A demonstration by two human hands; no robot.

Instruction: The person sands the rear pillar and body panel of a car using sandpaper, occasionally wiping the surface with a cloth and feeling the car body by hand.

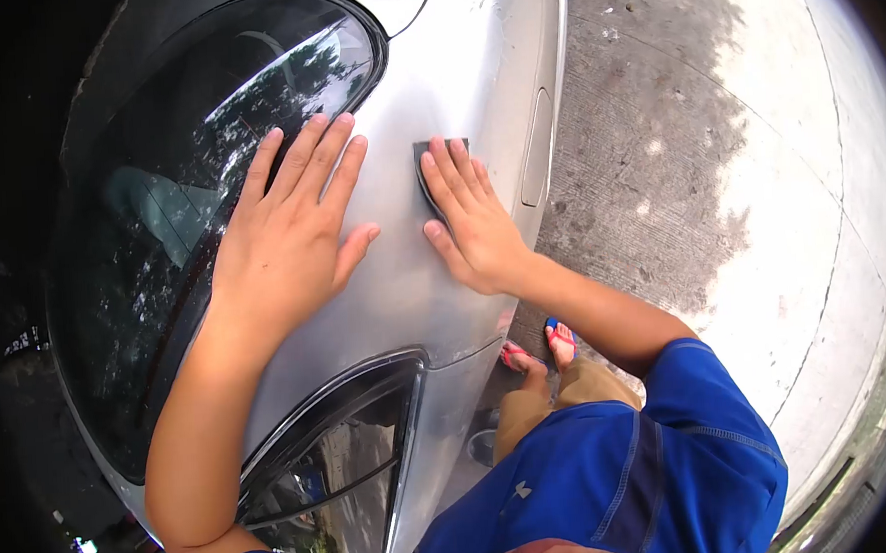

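Note:
A silver car body (403,269) fills the middle of the view. My left hand (285,220) lies with fingers spread over the edge of the dark rear window (159,211) and the silver panel beside it, holding nothing. Flat on the panel to its right is a dark grey sheet (424,182), and my right hand (472,215) presses on it with the fingers close together. The sheet's top and left edges show; the rest is hidden under the hand.
A side window (343,472) is at the bottom, below my hands. Right of the car lies concrete ground (790,198), partly shaded. My sandalled feet (562,342) stand beside the car.

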